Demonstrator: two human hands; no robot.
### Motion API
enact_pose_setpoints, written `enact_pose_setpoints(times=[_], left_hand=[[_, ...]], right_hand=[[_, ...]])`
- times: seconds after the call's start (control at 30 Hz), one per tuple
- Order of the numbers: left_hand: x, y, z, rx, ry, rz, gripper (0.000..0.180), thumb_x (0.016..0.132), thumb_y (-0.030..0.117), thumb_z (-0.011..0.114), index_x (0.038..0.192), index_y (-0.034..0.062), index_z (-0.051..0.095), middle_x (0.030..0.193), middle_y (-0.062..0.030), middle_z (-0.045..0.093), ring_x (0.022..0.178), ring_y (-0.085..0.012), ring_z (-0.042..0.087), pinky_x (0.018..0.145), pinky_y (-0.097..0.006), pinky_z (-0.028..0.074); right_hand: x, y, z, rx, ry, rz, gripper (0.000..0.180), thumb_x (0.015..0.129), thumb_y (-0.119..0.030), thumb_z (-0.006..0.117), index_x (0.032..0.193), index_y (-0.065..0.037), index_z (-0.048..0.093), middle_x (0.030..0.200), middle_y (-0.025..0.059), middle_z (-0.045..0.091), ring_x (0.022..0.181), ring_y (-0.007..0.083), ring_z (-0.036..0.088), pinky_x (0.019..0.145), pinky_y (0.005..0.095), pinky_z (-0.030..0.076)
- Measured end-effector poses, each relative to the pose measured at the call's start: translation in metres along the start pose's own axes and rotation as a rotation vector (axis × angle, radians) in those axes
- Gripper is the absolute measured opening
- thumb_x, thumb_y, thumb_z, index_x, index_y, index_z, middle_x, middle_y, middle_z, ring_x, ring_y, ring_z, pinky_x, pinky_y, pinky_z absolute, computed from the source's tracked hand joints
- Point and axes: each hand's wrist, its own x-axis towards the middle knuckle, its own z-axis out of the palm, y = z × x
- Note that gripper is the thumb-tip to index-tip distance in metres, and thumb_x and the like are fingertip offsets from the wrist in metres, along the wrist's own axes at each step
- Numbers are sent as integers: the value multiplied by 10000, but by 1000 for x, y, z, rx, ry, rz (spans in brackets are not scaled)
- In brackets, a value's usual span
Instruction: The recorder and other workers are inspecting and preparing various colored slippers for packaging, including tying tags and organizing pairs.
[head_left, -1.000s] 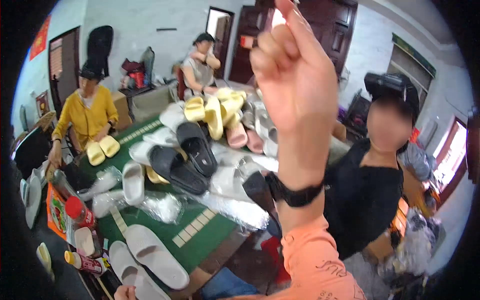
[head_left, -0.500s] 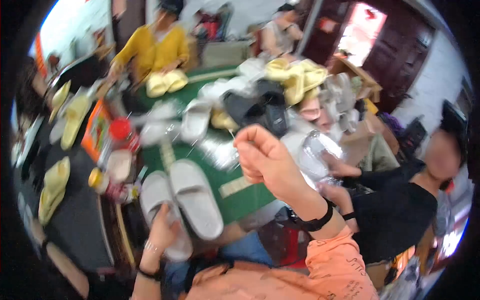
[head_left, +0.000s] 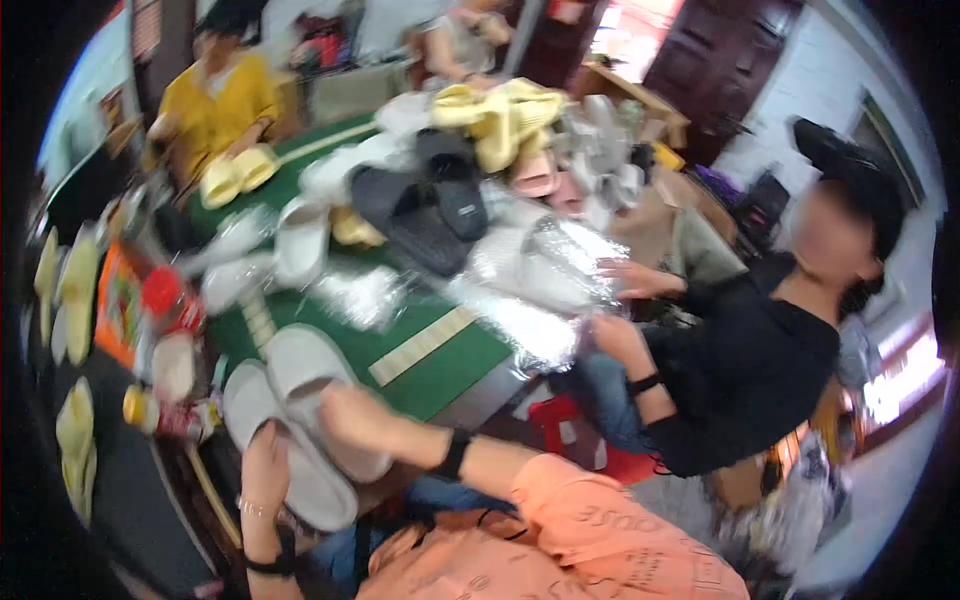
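We see two pale grey slippers (head_left: 300,420) lying side by side at the near edge of the green table (head_left: 440,365), soles down and touching along their length. Our right hand (head_left: 350,412) lies on the right one of the pair, near its toe end, fingers curled over its top; it presses on the slipper, but motion blur hides whether it truly grasps it. Our left hand (head_left: 262,462) rests against the near end of the left slipper, fingers bent at its edge; again we cannot tell if it has closed around it. A dark band sits on each of our two wrists.

Farther up the table we count two black slippers (head_left: 430,205) lying crossed, two white slippers (head_left: 275,240) to their left, and a heap of yellow slippers (head_left: 500,115) beyond, too jumbled to count. Clear plastic wrapping (head_left: 540,275) lies crumpled on the right side of the table.

Three other people are in view. One in a yellow top (head_left: 225,100) sits at the far left, with two yellow slippers (head_left: 235,172) before them. One in a black top (head_left: 750,360) sits at the right, both hands at the plastic wrapping. A third sits at the far end, mostly blurred.

At the left edge stand a red-capped container (head_left: 165,295) and a yellow-capped bottle (head_left: 150,412)
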Motion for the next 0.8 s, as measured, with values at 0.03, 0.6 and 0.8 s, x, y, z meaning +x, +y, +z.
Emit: enact_pose_setpoints(times=[0.03, 0.6, 0.8], left_hand=[[-4, 12, -7, -53, -12, -41, 274, 804, 73, 463, 1015, -88, 529, 965, -260, 561, 918, -386, 534, 815, -374, 413], [22, 13, -17, -179, 278, 70, 178, 774, 95, 566, 918, -6, 596, 822, -160, 598, 726, -239, 568, 638, -300, 446], [89, -65, -29, 96, 234, -130, 225, 821, 170, 457, 843, -9, 593, 843, -210, 581, 804, -358, 559, 699, -413, 439]], right_hand=[[-6, -31, -22, 43, -81, -36, 190, 752, -120, 443, 668, 30, 523, 691, 245, 557, 619, 403, 550, 546, 467, 437], [-31, -23, -45, 988, -838, 598, 175, 847, -146, 425, 822, -23, 547, 539, -17, 373, 436, 69, 331, 364, 220, 252], [-15, -62, -4, 1245, -783, 873, 143, 849, -73, 407, 859, 26, 510, 583, -43, 329, 424, 59, 248, 362, 203, 185]])
